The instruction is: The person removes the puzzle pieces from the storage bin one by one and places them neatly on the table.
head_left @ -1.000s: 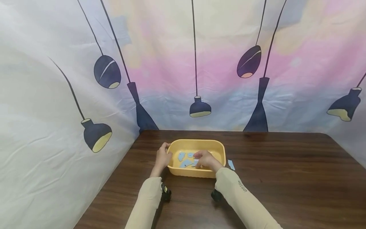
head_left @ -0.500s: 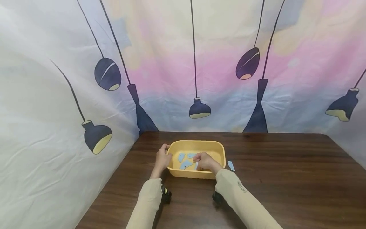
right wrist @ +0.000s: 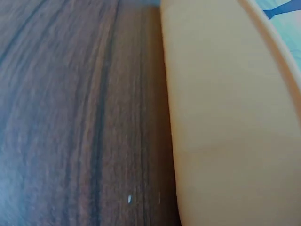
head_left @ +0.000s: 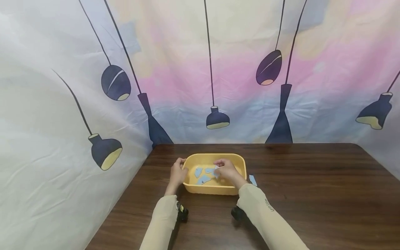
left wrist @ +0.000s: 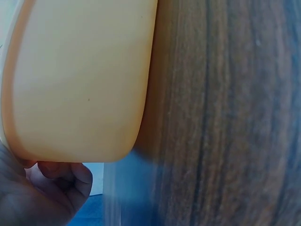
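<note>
A yellow plastic basin [head_left: 200,189] stands on the table with several torn light-blue paper pieces [head_left: 203,179] on its floor. At its left end my left hand [head_left: 178,173] grips the rim. The left wrist view shows that hand [left wrist: 51,193] with fingers curled against the outside of the basin [left wrist: 84,84]. Reaching over the near wall, my right hand [head_left: 227,170] pinches a pale paper piece [head_left: 216,172] inside the basin. In the right wrist view only the basin's outer wall [right wrist: 230,103] and the tabletop appear; the right hand is out of sight there.
On the dark wooden table [head_left: 312,194], one light-blue paper scrap [head_left: 252,180] lies just right of the basin. Behind the table hangs a cloth backdrop [head_left: 250,41] printed with lamps. A tiny white speck [right wrist: 130,199] is on the wood in the right wrist view.
My right hand has lifted slightly and moved away from the near wall, with a paper piece now showing at its fingertips. The left hand keeps its place on the rim.
</note>
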Motion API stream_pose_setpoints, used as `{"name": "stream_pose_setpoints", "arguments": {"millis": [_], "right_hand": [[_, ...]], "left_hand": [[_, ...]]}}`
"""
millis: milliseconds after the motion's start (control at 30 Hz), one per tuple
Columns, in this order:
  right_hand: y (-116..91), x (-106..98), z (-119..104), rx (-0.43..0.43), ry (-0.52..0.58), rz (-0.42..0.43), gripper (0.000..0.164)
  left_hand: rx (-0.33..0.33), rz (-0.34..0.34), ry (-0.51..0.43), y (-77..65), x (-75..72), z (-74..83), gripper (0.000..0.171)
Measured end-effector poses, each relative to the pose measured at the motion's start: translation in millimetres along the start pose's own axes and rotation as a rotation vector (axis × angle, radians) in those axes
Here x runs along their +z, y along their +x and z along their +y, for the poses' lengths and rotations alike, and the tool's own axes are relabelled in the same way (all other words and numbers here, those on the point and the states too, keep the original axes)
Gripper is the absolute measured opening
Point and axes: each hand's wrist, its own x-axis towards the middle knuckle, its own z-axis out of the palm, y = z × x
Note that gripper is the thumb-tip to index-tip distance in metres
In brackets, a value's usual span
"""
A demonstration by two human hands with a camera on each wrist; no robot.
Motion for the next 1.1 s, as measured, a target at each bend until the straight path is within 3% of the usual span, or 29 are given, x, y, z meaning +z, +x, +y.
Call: {"name": "stream_pose_setpoints", "arguments": {"millis": [133,267,400,567,800,1100], "right_hand": [[-3,-3,-2,-0.033,0.041,0.048,0.038],[-13,-11,-7,-0.051,0.003,0.087,0.037],[-22,-28,-16,-0.061,-0.034,0.14,0.034],[-28,-55,-18,-0.049,0.02,0.171,0.034],[-39,-92,-2,0.01,0.06,0.168,0.043],[-52,-133,21,0.069,0.064,0.176,0.043]], "left_hand": [[-0.008,0.008,-0.002,-1.0,1.1,0.6,0.039],[-0.015,0.005,-0.002,-2.6,4.3,-0.1,0.039],[-0.012,-0.001,-0.005,-1.9,4.8,-0.1,0.039],[-0.017,-0.001,-0.004,-0.3,1.0,1.4,0.04],[-0.019,0.002,0.017,0.2,-2.0,0.0,0.039],[-0.012,-0.001,0.006,1.2,0.0,-1.6,0.041]]}}
